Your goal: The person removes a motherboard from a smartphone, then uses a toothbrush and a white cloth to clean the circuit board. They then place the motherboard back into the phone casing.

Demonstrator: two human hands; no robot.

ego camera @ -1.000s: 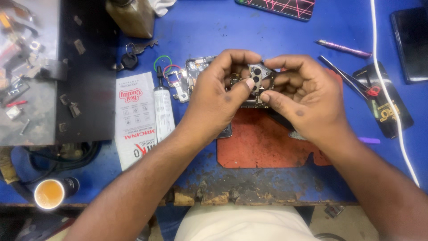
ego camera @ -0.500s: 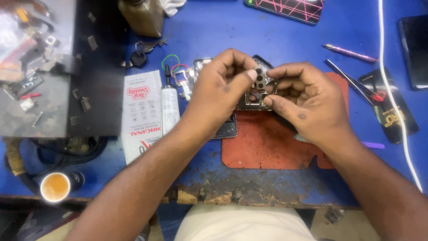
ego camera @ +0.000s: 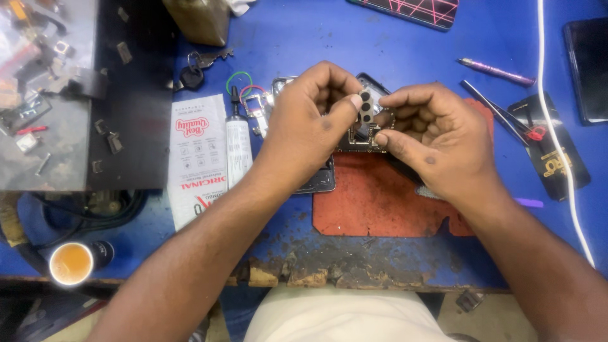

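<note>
We pinch a small grey camera module [ego camera: 366,107], with dark lens holes in a row, between the thumb and fingertips of the left hand [ego camera: 310,130] and the fingertips of the right hand [ego camera: 430,142]; both hands are pressed together on it, just above centre frame. Directly beneath the module lies an opened phone [ego camera: 323,180], its dark edge showing at the left wrist, partly on a red mat [ego camera: 380,202] at centre. The mat rests on a blue bench [ego camera: 380,44] with a chipped near edge. Left of the hands we see a glue tube [ego camera: 237,149] beside a white packet [ego camera: 196,158], with keys [ego camera: 193,73] above. Right of the hands lie tweezers [ego camera: 494,107], a purple pen [ego camera: 497,71] and a white cable [ego camera: 557,126]. A cup [ego camera: 69,263] of orange liquid stands lower left.
</note>
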